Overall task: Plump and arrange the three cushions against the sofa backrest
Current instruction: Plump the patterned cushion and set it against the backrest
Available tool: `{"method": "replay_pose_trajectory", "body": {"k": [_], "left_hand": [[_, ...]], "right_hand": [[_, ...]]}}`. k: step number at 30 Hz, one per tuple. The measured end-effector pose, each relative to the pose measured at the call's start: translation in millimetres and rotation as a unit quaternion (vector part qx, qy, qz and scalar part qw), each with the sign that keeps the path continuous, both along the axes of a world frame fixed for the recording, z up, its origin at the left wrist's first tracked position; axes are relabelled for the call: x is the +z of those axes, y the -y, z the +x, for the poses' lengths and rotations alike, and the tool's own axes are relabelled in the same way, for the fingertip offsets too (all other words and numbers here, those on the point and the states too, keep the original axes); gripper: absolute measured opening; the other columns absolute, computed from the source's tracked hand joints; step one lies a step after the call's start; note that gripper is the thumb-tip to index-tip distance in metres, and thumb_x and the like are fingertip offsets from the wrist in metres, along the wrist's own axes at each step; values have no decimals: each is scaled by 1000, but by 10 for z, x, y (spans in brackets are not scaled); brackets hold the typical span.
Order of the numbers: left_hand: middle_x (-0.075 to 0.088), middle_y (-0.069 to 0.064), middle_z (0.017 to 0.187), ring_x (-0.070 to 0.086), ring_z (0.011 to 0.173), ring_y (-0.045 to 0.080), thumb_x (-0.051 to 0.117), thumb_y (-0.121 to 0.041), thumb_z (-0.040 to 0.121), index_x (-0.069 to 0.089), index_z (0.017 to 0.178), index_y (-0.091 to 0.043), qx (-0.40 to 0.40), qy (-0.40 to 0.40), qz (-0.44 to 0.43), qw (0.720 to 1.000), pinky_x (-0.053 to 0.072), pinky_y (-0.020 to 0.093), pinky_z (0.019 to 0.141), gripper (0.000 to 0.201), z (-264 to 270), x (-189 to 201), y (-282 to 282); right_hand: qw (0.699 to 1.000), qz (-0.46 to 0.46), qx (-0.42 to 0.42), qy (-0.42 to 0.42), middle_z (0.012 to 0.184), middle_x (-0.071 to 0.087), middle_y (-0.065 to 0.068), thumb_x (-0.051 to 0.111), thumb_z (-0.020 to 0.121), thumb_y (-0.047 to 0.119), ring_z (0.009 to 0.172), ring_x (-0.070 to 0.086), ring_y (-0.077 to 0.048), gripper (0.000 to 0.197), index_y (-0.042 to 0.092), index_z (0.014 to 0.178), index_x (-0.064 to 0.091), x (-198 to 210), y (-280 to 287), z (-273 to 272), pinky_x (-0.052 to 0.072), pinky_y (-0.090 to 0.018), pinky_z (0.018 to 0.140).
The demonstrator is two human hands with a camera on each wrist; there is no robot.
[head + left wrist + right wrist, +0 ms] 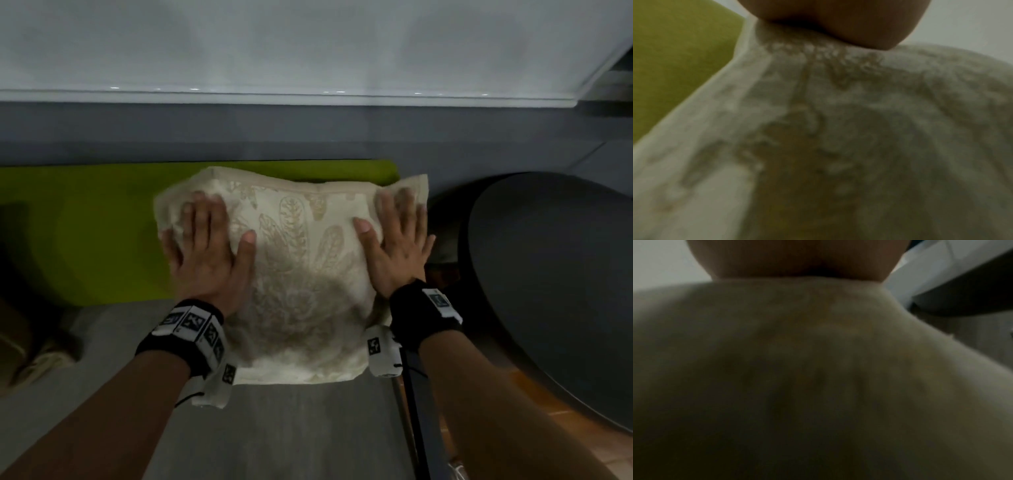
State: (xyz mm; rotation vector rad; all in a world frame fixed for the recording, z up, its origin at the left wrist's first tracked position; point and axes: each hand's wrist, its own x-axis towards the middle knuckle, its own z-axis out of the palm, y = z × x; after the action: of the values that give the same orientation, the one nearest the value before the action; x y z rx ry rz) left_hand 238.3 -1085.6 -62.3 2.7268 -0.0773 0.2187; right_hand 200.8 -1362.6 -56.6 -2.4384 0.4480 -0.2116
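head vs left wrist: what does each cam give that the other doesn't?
Head only: both hands at once, the left hand and right hand pressed flat with fingers spread on the upper corners of the cream cushion; the grey sofa seat, the grey backrest, a dark round object at right.

Left wrist only: a blurred close-up of the cushion's woven pattern, with the underside of the hand pressing into the fabric.

Both: the cream cushion, the left hand on it, and the green cushion behind it at left.
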Motion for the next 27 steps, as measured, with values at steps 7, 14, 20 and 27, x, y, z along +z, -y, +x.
{"method": "replay_pose_trajectory", "body": {"k": [7, 14, 20, 27], "left_hand": [[60, -20, 134, 53, 128, 14, 53, -73, 85, 56, 130, -48, 160, -60, -483, 859, 40, 41, 112, 51, -96, 197, -512], [68, 3, 103, 66, 96, 19, 72, -47, 87, 63, 98, -18, 135, 5, -598, 790, 53, 38, 83, 32, 7, 205, -791], [73, -8, 105, 69, 106, 13, 60, -58, 90, 63, 92, -25, 168, -25, -599, 782, 57, 32, 88, 34, 81, 213, -976], [61, -46, 70, 56, 75, -29, 38, 2, 105, 54, 85, -30, 98, -156, -551, 814, 43, -1, 83, 41, -470, 98, -751]], "right_hand": [[762, 616, -182, 78, 142, 65, -3, 53, 89, 78, 132, 61, -30, 73, 31, 145, 58, 2, 387, -351, 50, -42, 104], [850, 489, -167, 101, 98, 76, -11, 66, 100, 23, 102, 69, -34, 14, 14, 97, 75, -76, 626, -577, 60, -41, 83], [855, 479, -150, 130, 95, 76, -3, 56, 105, 28, 90, 71, -23, 22, 17, 102, 74, 167, 458, -318, 58, -38, 77], [897, 428, -112, -16, 105, 79, -6, 60, 102, 17, 106, 73, -32, 18, 22, 107, 77, -198, 340, -591, 60, -47, 94]]}}
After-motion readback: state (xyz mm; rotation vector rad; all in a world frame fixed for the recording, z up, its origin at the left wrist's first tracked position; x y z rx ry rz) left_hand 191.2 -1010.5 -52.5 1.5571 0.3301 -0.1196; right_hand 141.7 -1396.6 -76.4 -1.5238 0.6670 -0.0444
